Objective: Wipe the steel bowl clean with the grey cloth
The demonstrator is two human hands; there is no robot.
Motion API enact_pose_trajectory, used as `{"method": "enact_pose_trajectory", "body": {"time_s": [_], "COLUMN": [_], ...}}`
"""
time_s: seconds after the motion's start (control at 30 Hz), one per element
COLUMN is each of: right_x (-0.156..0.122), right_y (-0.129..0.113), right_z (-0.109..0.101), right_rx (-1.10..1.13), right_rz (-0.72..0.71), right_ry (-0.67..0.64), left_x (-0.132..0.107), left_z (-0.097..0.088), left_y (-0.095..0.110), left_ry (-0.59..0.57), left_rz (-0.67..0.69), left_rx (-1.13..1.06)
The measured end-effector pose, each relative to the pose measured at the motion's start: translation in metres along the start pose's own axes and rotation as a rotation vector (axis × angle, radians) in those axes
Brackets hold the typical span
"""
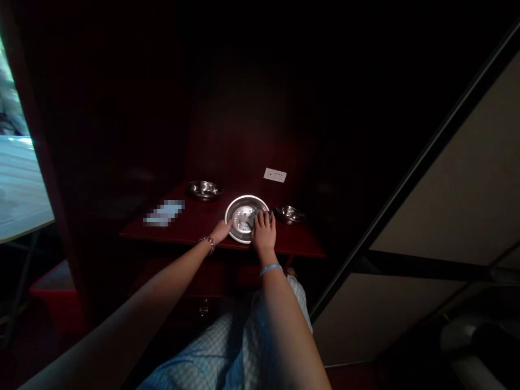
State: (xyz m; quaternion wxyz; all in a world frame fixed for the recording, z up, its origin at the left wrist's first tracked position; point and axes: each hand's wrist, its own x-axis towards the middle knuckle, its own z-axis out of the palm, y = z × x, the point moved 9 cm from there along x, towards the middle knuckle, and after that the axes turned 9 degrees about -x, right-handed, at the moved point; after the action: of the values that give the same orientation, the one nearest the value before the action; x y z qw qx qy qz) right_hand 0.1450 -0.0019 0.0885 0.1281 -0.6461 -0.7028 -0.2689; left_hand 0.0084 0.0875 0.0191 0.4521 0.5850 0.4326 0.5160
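A round metal basin (242, 216) with a bright rim stands tilted a little toward me on the dark red shelf (195, 221). My left hand (221, 230) grips the basin's rim at its left side, thumb on the inside. At the basin's right side, my right hand (265, 230) presses a grey cloth (252, 218) against the inner wall. Its fingers lie over the cloth and hide part of it. Close by on the right sits a smaller metal bowl (290, 214). Another metal bowl (204, 190) rests at the back left.
A white wall socket (275, 175) is on the panel behind the shelf. A pixelated pale patch (164, 212) lies on the shelf's left. Below is a drawer handle (204, 307). A red bin (60, 298) and a pale table (20, 184) stand at the left.
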Motion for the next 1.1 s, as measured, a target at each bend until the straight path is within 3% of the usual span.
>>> {"method": "enact_pose_trajectory", "body": {"time_s": [0.2, 0.33, 0.47, 0.73, 0.93, 1.1], "right_x": [-0.002, -0.006, -0.007, -0.007, -0.004, -0.004], "right_y": [-0.028, -0.065, -0.073, -0.061, -0.006, -0.001], "right_z": [0.012, 0.011, 0.009, -0.012, -0.029, -0.020], "right_rx": [0.123, 0.239, 0.275, 0.291, 0.195, 0.183], "right_rz": [0.010, -0.133, -0.165, -0.239, 0.074, 0.109], "right_ry": [-0.115, -0.092, -0.105, -0.085, 0.048, 0.020], "left_x": [0.003, 0.002, -0.002, -0.010, -0.009, -0.005], "left_z": [-0.004, -0.011, -0.017, -0.017, -0.017, -0.011], "left_y": [-0.006, -0.008, -0.006, 0.003, 0.004, 0.000], "left_ry": [0.009, 0.054, 0.107, 0.098, 0.096, 0.039], "left_rz": [-0.020, -0.036, -0.062, -0.099, -0.101, -0.093], "left_rx": [-0.105, -0.181, -0.200, -0.194, -0.125, -0.089]}}
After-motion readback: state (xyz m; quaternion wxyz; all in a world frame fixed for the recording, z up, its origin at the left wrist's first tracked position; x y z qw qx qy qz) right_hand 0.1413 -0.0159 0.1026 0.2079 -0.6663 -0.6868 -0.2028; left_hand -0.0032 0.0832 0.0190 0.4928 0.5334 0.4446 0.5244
